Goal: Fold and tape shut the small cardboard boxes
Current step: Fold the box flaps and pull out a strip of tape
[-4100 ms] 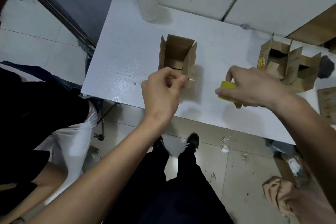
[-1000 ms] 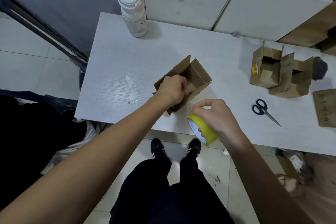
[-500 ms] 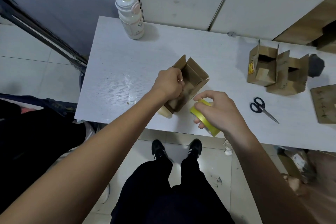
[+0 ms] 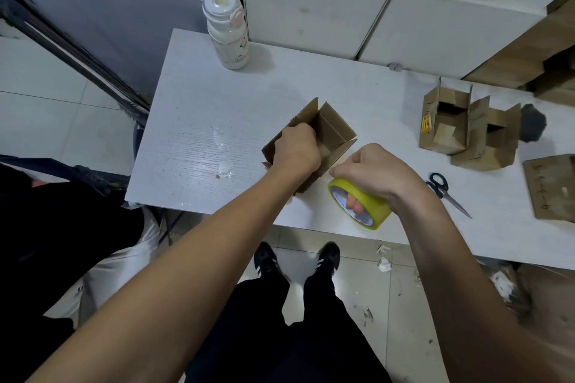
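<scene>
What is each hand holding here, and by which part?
The left hand grips the open cardboard box by its near side wall. The right hand holds the yellow tape roll, fingers through its core.

**Little legible print anywhere**

On the side wall of the open cardboard box (image 4: pixel 441 121) at the right of the surface (image 4: pixel 193 121): a yellow label (image 4: pixel 426 125) with dark and red marks, too small to read. Inside the yellow tape roll (image 4: pixel 361 204): a white core with blue printed characters, partly hidden by fingers (image 4: pixel 354 204) and not decipherable. On the white bottle (image 4: pixel 228 31) at the far edge: faint pale drawings low on the body, no words made out. On the flat brown board (image 4: pixel 552 186) at the right edge: dark scattered marks, unreadable. On the box (image 4: pixel 329 134) at centre: no print made out.
</scene>
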`<state>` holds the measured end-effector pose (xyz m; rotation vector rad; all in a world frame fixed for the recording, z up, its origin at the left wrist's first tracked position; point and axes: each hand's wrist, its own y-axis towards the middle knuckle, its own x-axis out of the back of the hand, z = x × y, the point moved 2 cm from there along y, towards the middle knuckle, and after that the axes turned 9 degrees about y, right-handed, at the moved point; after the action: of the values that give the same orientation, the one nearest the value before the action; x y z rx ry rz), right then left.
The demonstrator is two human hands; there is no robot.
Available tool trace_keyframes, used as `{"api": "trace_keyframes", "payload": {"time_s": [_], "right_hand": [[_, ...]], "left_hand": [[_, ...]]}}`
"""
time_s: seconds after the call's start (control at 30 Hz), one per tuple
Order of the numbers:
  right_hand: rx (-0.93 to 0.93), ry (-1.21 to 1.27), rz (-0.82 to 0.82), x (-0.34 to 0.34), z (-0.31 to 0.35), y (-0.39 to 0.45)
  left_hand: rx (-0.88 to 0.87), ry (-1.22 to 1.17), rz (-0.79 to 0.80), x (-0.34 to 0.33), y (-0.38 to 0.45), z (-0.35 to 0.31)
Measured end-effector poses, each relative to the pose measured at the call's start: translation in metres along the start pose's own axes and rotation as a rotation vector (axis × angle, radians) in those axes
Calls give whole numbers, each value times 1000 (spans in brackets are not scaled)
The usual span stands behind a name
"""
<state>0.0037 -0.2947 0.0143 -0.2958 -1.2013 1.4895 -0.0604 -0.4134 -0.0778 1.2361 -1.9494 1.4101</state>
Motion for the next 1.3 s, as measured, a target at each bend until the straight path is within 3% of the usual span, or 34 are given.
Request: {"api": "trace_keyframes", "payload": {"time_s": [0.23, 0.37, 0.47, 0.73, 0.9, 1.13, 1.3], "right_hand": [[17, -97, 2, -1, -1, -3], [50, 69, 40, 9, -5, -9], [55, 125, 63, 15, -9, -13], [17, -103, 39, 22, -12, -16], [32, 63, 154, 21, -3, -27], [-26, 135, 226, 0, -2, -19], [-43, 168, 198, -3, -8, -16]], "left_hand": [[6, -15, -115, 5, -1, 0], [9, -45, -167, 8, -3, 4], [28, -64, -157, 11, -3, 8], [3, -186, -203, 20, -9, 8], [93, -367, -134, 17, -2, 20], [-2, -12, -92, 4, 4, 23], [-1, -6, -1, -4, 12, 21]]}}
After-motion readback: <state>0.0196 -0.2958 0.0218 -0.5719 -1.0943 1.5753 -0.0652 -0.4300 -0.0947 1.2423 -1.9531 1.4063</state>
